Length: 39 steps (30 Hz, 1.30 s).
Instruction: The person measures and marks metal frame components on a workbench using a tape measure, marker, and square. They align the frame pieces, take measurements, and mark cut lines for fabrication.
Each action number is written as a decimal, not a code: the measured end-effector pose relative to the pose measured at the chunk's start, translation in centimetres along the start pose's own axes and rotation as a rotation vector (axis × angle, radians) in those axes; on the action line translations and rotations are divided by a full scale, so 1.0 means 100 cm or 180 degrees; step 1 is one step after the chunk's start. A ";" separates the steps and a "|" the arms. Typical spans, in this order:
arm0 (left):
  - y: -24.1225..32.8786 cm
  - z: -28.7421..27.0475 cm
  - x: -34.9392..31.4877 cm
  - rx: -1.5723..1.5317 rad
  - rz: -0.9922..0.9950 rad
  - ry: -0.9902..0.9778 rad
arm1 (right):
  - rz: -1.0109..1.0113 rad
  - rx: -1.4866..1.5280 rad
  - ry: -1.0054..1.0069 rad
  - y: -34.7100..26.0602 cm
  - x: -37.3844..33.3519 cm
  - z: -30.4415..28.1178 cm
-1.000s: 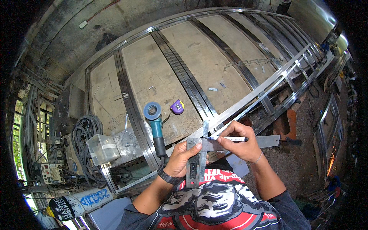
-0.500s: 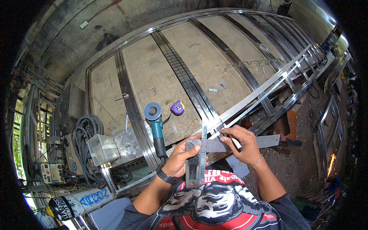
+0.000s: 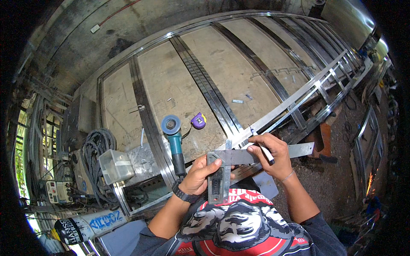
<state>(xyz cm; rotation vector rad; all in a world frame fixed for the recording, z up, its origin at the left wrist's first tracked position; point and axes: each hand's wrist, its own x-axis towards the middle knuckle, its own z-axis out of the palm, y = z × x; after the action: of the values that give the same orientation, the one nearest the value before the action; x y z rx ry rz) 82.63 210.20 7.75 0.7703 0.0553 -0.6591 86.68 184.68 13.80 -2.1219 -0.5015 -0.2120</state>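
Note:
My left hand [image 3: 197, 177] is closed around the dark stock of a try square [image 3: 217, 185], thumb on top near the corner. Its steel blade [image 3: 301, 150] reaches to the right, passing under my right hand. A narrow shiny metal strip [image 3: 229, 145] shows beneath the square, running crosswise to the blade; how it is held is mostly hidden by my fingers. My right hand [image 3: 276, 158] pinches a white pen [image 3: 267, 156] with a dark end. The pen's tip points up and away, just past the blade's far edge.
A steel frame with crossbars [image 3: 205, 81] lies ahead on the worktop [image 3: 153, 77]. Left of centre are an angle grinder [image 3: 173, 141] and a purple tape measure [image 3: 198, 121]. A plastic bin [image 3: 116, 166], coiled cable [image 3: 96, 153] and gas cylinder [image 3: 89, 226] stand left. Sparks [image 3: 370, 183] fly at far right.
The square has turned slightly, its blade's outer end swinging away from me. My right hand has shifted a little right and away, and the pen stands at a steeper angle.

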 end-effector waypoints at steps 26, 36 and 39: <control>0.008 0.018 0.006 0.0249 0.0313 0.0250 | -0.0126 -0.0089 0.0153 -0.005 0.010 -0.001; 0.004 0.019 0.006 0.0258 0.0365 0.0323 | -0.0142 -0.0145 0.0150 -0.007 0.009 -0.002; 0.003 0.018 0.006 0.0267 0.0355 0.0333 | -0.0140 -0.0127 0.0170 -0.007 0.009 -0.001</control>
<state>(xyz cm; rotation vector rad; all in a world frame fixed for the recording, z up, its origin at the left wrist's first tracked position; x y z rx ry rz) 82.97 208.82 9.11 0.8820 0.0800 -0.5175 87.20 185.14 14.68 -2.1393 -0.5168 -0.3053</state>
